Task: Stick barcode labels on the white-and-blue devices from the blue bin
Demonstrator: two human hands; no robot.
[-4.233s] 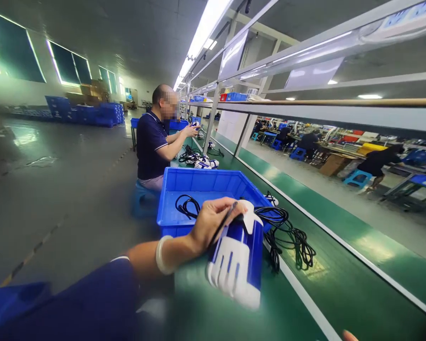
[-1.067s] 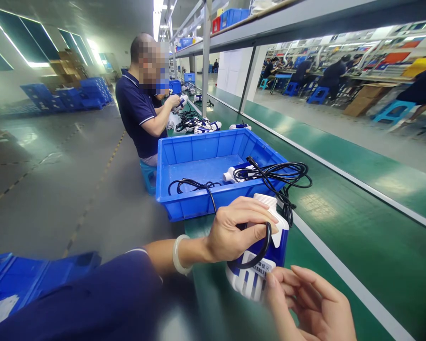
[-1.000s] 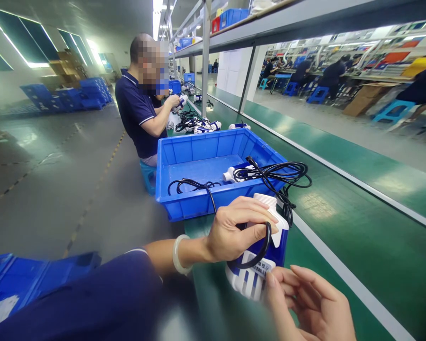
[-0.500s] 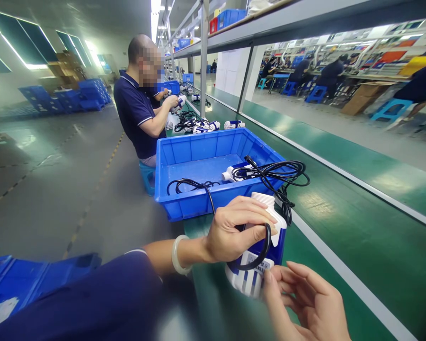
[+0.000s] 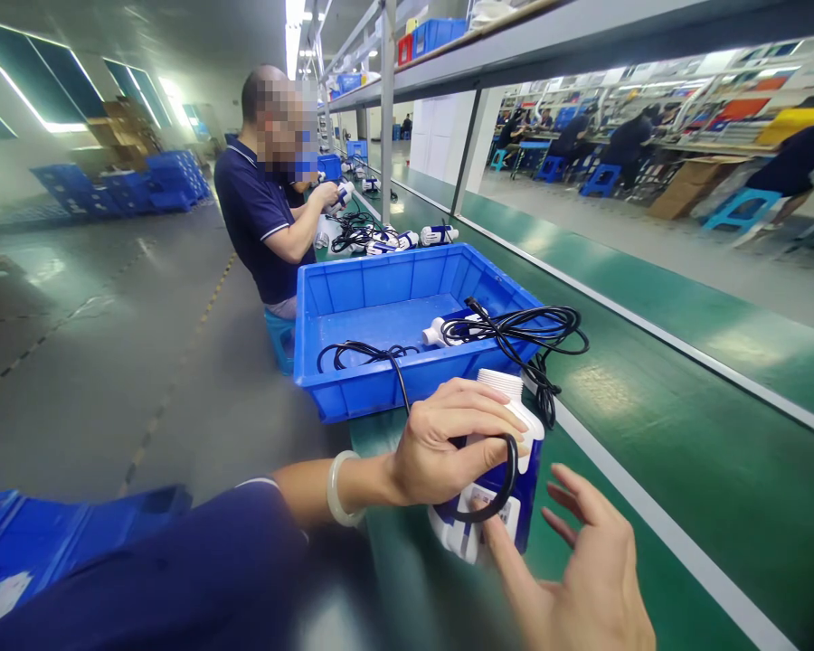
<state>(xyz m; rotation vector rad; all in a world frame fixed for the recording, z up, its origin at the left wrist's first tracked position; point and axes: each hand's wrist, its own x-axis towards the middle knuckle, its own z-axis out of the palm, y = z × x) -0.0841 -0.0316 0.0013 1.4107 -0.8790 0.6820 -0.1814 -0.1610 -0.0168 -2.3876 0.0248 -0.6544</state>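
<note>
My left hand (image 5: 440, 443) is wrapped over the upper body of a blue and white pump-like device (image 5: 527, 479) with a white threaded neck. A loop of its black cable (image 5: 512, 470) curves out by my left thumb. On the lower body, above the slotted white end, sits a pale label (image 5: 508, 515), partly hidden by the cable and a digit. My right hand (image 5: 583, 570) presses its thumb against this label, its other fingers spread apart in the air. Just beyond the device stands a blue bin (image 5: 353, 398) holding a similar unit (image 5: 438, 333) and coiled black cords (image 5: 543, 325).
A green workbench (image 5: 624, 389) with a pale strip runs into the distance. Further along, a co-worker (image 5: 258, 199) in a dark shirt handles a similar unit, with several more units (image 5: 386, 242) and cables nearby. A metal shelf post (image 5: 387, 117) rises behind the bin.
My right thumb has moved left and up onto the label, and the other fingers have opened wider, away from the device. My left hand keeps its hold, almost still.
</note>
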